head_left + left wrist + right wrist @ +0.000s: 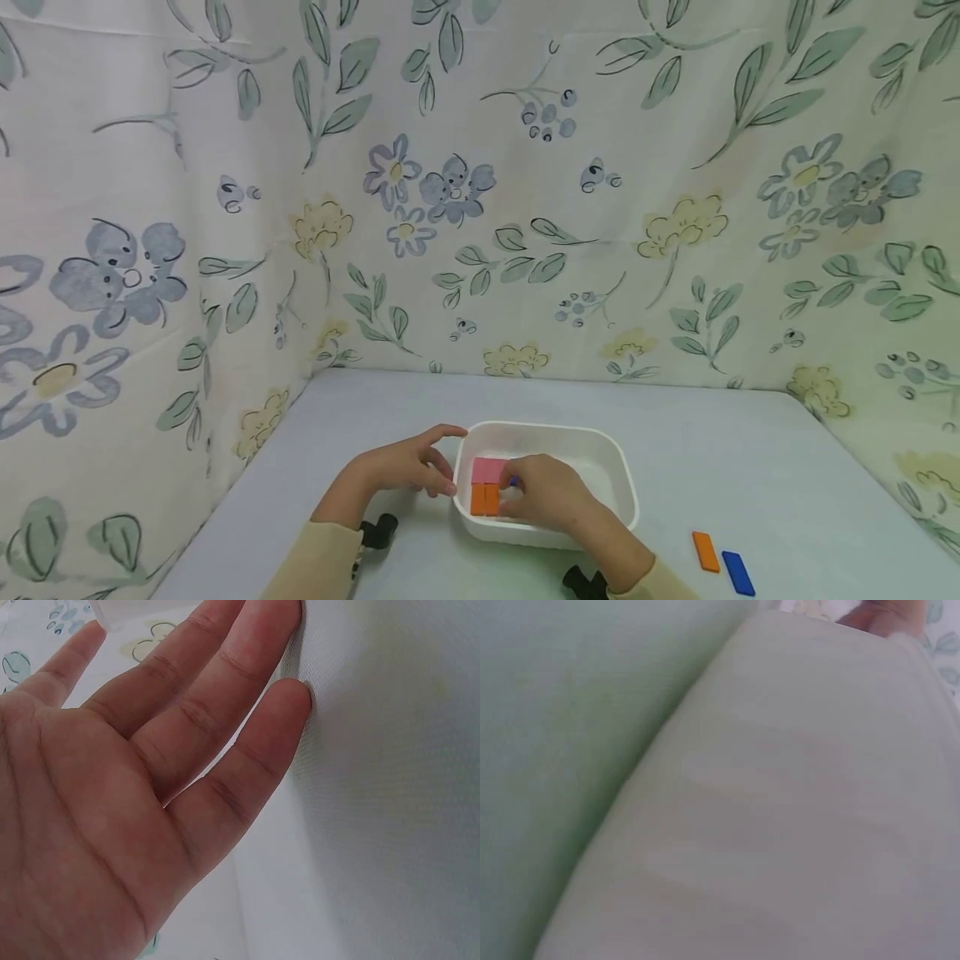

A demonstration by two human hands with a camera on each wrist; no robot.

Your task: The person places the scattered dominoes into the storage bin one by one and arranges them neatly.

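A white plastic tub (603, 471) stands on the table, its outer wall (780, 787) filling much of the right wrist view. Inside, at its left end, lie a pink piece (489, 470) and orange pieces (484, 500) side by side. My right hand (553, 498) reaches into the tub and pinches a small blue piece (513, 481), mostly hidden by the fingers. With thumb and forefinger spread, my left hand (408, 463) touches the tub's left rim. The left wrist view shows this hand (150, 772) with fingers extended, fingertips near the pale tabletop.
To the right of the tub, an orange flat block (706, 552) and a blue flat block (738, 573) lie on the white table (750, 467). A flower-patterned cloth (480, 208) hangs behind the table and along its sides.
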